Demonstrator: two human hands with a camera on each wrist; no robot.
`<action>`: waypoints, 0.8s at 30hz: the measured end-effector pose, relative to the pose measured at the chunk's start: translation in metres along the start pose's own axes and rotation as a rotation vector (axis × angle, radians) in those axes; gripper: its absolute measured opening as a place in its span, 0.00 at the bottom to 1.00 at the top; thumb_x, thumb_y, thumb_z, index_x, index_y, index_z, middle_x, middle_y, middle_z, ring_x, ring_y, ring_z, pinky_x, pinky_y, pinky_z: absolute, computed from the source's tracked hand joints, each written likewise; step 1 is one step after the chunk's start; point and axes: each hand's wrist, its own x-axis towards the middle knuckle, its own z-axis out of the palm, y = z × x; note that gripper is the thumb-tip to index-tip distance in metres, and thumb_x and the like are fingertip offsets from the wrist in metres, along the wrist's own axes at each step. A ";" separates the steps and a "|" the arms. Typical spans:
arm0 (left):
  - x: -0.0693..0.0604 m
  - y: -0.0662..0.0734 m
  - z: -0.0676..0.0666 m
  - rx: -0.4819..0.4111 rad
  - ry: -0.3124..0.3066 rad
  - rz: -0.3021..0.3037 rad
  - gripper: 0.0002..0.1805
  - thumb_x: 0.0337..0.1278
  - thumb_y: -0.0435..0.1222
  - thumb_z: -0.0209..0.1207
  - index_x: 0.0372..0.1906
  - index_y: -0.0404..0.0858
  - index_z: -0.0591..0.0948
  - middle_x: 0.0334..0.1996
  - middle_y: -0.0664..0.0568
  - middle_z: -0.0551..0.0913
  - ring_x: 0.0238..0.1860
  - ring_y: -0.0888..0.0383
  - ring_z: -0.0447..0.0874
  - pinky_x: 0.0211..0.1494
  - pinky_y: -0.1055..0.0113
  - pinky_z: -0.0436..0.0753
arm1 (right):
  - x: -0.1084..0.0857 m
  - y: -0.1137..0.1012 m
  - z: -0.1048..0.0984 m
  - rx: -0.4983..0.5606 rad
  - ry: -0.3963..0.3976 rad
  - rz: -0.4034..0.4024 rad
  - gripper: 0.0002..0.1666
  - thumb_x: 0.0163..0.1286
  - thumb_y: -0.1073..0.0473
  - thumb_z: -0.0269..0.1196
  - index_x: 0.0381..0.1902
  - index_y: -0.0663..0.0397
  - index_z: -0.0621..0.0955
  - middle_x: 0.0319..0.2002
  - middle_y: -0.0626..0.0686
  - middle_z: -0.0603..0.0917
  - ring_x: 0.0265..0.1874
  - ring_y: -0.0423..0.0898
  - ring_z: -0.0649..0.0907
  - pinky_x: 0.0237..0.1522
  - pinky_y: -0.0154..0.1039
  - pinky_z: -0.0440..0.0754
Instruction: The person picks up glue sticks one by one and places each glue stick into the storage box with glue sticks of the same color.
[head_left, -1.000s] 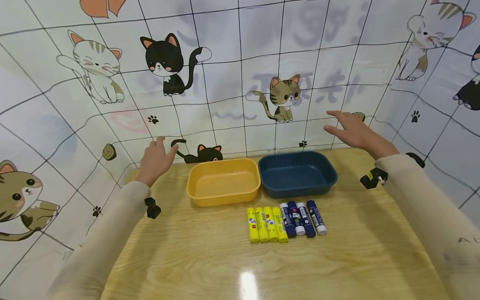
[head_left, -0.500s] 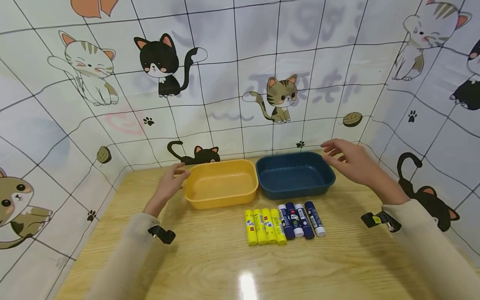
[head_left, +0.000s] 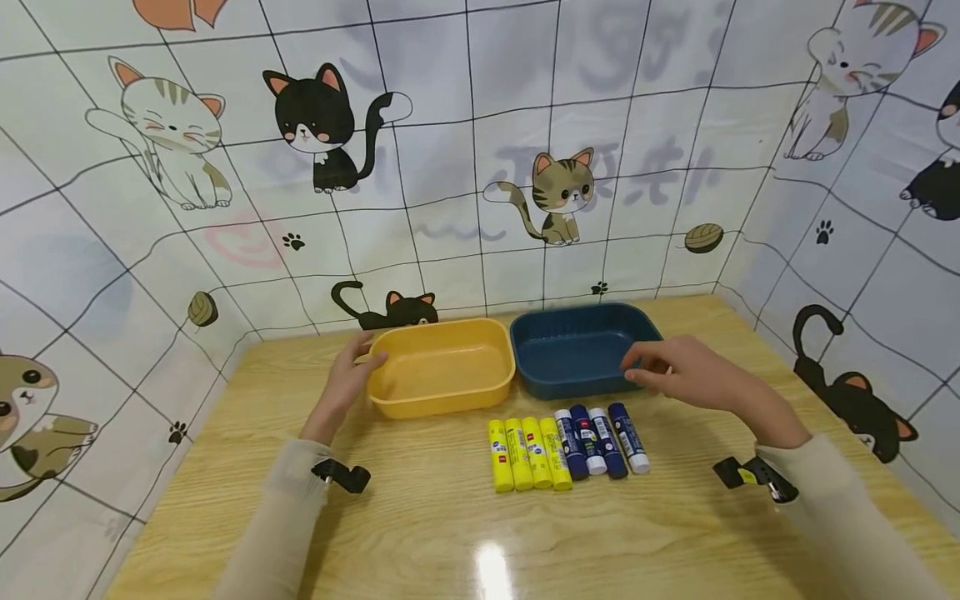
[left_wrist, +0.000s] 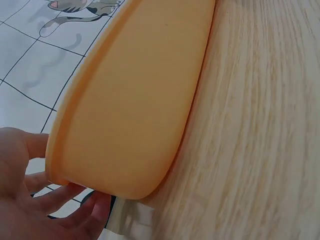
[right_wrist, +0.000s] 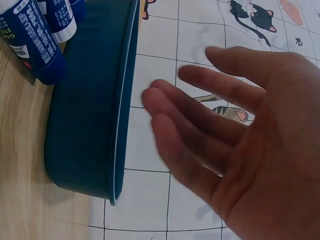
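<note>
One smooth, rounded yellow tray (head_left: 442,402), end gripped by left hand (head_left: 345,379); right hand (head_left: 690,375), loosely bent, near dark-blue tray (head_left: 570,388)

The tabletop (head_left: 600,542) is brightly lit in the head view, marked by a white glare and soft shadows; both wrist views are more dimly exposed.

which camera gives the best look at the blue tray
The head view: it shows the blue tray inside and out, though the right hand hides part of its right end. The right wrist view gives mainly its outer wall and rim, cut off at the picture's top. The left wrist view doesn't show it.
</note>
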 end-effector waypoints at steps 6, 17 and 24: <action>0.002 -0.004 0.005 -0.002 0.047 0.029 0.32 0.74 0.29 0.51 0.79 0.31 0.61 0.74 0.31 0.67 0.71 0.33 0.69 0.72 0.43 0.73 | 0.001 0.003 0.010 0.115 -0.253 0.089 0.24 0.77 0.48 0.62 0.64 0.54 0.79 0.34 0.47 0.87 0.26 0.42 0.82 0.27 0.40 0.82; -0.002 -0.004 0.007 -0.033 0.030 0.001 0.32 0.76 0.28 0.49 0.81 0.33 0.58 0.76 0.32 0.64 0.71 0.33 0.69 0.73 0.44 0.73 | 0.005 0.007 0.029 0.213 -0.360 0.188 0.42 0.71 0.50 0.69 0.76 0.61 0.67 0.36 0.51 0.88 0.27 0.49 0.84 0.28 0.40 0.82; -0.009 -0.003 0.008 -0.020 0.008 -0.017 0.38 0.74 0.28 0.53 0.83 0.36 0.53 0.79 0.31 0.60 0.70 0.32 0.69 0.72 0.43 0.73 | 0.009 0.010 0.038 0.234 -0.390 0.194 0.45 0.69 0.50 0.71 0.76 0.63 0.66 0.34 0.49 0.86 0.26 0.48 0.83 0.27 0.40 0.81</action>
